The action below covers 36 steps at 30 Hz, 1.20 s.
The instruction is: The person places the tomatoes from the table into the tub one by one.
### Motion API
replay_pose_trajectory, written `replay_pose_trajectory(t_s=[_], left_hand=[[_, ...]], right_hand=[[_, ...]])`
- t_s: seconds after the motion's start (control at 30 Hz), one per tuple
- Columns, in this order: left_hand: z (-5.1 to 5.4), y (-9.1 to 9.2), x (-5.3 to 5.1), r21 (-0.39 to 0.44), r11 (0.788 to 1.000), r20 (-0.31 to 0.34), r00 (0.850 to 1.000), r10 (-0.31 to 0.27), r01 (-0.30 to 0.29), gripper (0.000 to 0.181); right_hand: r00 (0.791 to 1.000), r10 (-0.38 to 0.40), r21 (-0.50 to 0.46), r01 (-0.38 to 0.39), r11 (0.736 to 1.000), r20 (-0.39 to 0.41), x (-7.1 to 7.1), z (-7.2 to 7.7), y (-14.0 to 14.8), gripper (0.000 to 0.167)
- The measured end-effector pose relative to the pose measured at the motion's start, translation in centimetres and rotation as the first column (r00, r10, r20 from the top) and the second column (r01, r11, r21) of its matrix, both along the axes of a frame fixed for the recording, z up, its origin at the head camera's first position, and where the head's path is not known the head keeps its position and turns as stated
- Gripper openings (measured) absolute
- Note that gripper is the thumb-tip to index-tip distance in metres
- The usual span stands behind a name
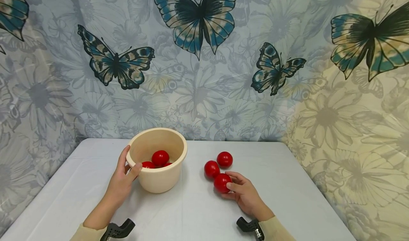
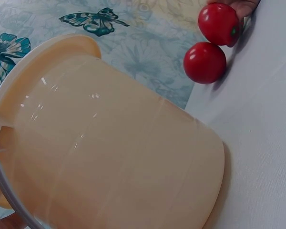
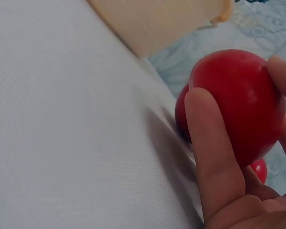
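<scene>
"Right hand (image 1: 246, 195)?"
"Pinching a red ball (image 1: 221, 184) between thumb and fingers; whether it touches the table (image 1: 185, 218), I can't tell."
"Left hand (image 1: 120, 180)?"
"Gripping the cream bucket (image 1: 159, 181), left of that ball."
"Farther out?"
"Two loose balls (image 1: 212, 169), just beyond the held one. The bucket's near rim partly hides the balls inside (image 1: 160, 158); their full number isn't clear."
</scene>
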State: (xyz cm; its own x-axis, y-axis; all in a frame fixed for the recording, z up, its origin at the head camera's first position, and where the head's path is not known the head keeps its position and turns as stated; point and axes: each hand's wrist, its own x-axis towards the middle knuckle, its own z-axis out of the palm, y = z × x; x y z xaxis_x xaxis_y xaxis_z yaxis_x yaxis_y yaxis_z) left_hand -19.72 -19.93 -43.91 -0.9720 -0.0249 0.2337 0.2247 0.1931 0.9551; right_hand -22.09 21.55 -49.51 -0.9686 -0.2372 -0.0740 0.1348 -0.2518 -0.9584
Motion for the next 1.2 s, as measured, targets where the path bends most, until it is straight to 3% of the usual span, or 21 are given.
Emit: replay_pose_trajectory(t_s=[0.33,0.57,0.77,0.97,1.2], left_hand=[[0.0,0.0,0.0,0.006,1.000,-0.003,1.000,-0.001,0.001,0.078],[0.2,0.0,0.0,0.012,1.000,-0.002,1.000,-0.008,0.008,0.079],[0.3,0.1,0.1,0.005,1.000,0.000,1.000,-0.008,0.008,0.079],[0.4,0.2,0.0,0.025,1.000,0.006,1.000,-0.019,0.019,0.079],[0.3,0.3,0.1,0.050,0.998,-0.007,1.000,-0.024,0.024,0.079]], right_hand=[[0.999,-0.040,-0.094,0.041,0.995,0.019,0.0,0.1,1.1,0.054],[1.000,-0.017,-0.117,0.016,0.993,-0.005,-0.1,0.4,1.7,0.051],[0.998,-0.047,-0.147,0.041,0.988,-0.033,-0.1,1.5,2.2,0.035],[0.992,-0.028,-0.123,0.013,0.992,-0.120,0.2,3.0,2.5,0.032],[0.989,-0.014,-0.134,-0.006,0.991,-0.147,0.6,4.3,2.4,0.032]])
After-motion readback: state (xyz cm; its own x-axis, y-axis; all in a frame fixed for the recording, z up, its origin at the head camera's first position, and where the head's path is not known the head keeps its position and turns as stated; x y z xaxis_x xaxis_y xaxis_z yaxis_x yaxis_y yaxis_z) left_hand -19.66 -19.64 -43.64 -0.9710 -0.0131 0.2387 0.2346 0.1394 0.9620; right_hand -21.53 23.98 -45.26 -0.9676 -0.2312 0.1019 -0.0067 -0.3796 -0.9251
